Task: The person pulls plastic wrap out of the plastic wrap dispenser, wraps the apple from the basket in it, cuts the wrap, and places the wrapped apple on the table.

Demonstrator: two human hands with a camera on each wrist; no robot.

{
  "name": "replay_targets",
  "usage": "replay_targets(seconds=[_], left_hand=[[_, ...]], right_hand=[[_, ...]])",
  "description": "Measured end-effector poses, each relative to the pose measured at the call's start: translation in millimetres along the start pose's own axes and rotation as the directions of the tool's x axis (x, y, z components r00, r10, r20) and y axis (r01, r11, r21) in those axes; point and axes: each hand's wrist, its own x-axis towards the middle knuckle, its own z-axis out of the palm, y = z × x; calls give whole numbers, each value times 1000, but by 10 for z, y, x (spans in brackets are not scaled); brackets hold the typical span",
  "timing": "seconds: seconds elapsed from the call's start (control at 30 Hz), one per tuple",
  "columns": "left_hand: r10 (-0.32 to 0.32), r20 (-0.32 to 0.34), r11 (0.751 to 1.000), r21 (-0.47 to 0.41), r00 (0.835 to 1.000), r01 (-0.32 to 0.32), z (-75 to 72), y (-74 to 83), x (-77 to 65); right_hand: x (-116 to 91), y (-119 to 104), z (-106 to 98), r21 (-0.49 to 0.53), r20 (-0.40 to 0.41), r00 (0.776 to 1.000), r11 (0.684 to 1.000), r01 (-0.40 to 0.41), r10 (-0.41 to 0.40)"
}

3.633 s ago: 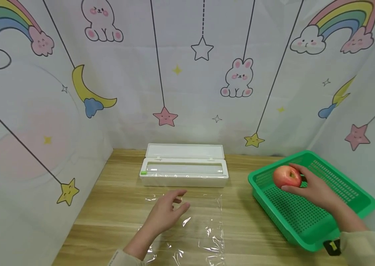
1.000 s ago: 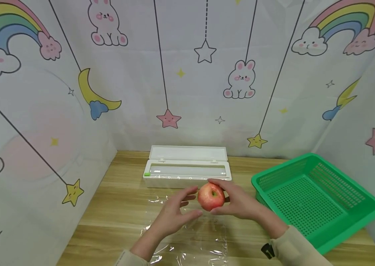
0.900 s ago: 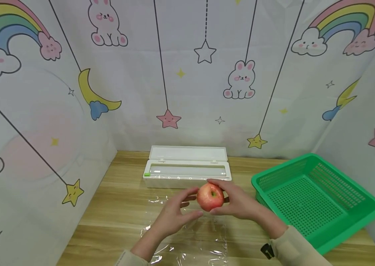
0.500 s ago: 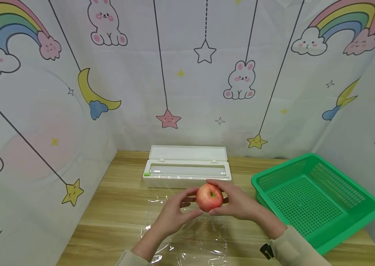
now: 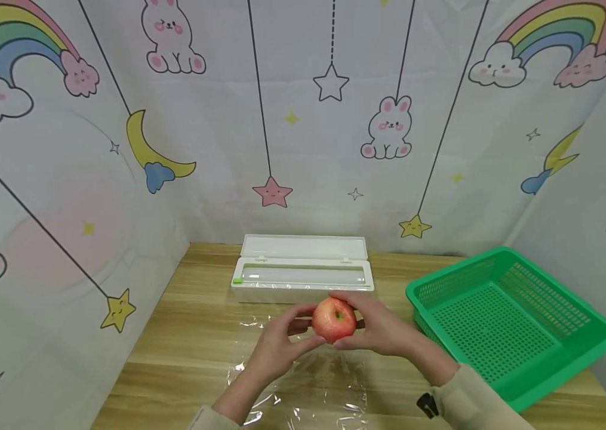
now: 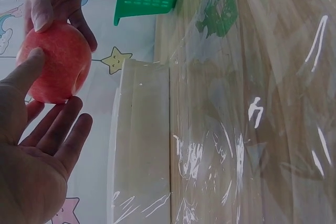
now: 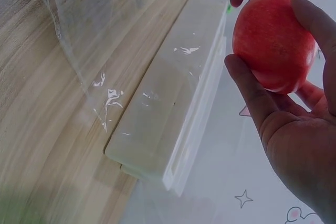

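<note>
A red apple (image 5: 333,321) is held up over the clear plastic film (image 5: 308,382), its stem hollow turned to the right. From the right, my right hand (image 5: 375,322) grips it with curled fingers and thumb. My left hand (image 5: 276,343) holds the other side; in the left wrist view its thumb presses on the apple (image 6: 58,64) and its fingertips touch the underside. The right wrist view shows the apple (image 7: 275,43) between both hands. The film runs toward me from a white cling film box (image 5: 303,294) with its lid raised.
A green plastic basket (image 5: 496,328) with perforated walls stands on the wooden table (image 5: 174,358) at the right. Behind the box and on both sides hangs a white curtain (image 5: 217,119) with cartoon prints. A small green piece (image 5: 237,280) sits at the box's left end.
My right hand has carried the apple from above the basket leftward to over the film. My left hand has moved slightly right and closed in on the apple.
</note>
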Motion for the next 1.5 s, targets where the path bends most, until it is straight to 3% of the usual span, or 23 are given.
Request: replay_targets(seconds=[0.3,0.53,0.73,1.13,1.5], left_hand=[[29,-21,999,33,999,-28,-80,-57,-94],[58,-24,995,88,998,-56,-136,-430,-162],[36,-22,995,93,999,-34,-179,-495,-244],[-39,-33,991,130,999,43,-324,-602,-487],[-105,-44,987,116,993,110,-395,-692,-677]], right_hand=[[79,-27,116,-29,6,1000,999,29,-29],[131,-19,228,-32,10,1000,999,19,-19],[152,-10,320,-17,31,999,1000,-9,10],[259,59,590,-43,58,998,999,27,-25],[299,150,843,-145,66,997,989,41,-31]])
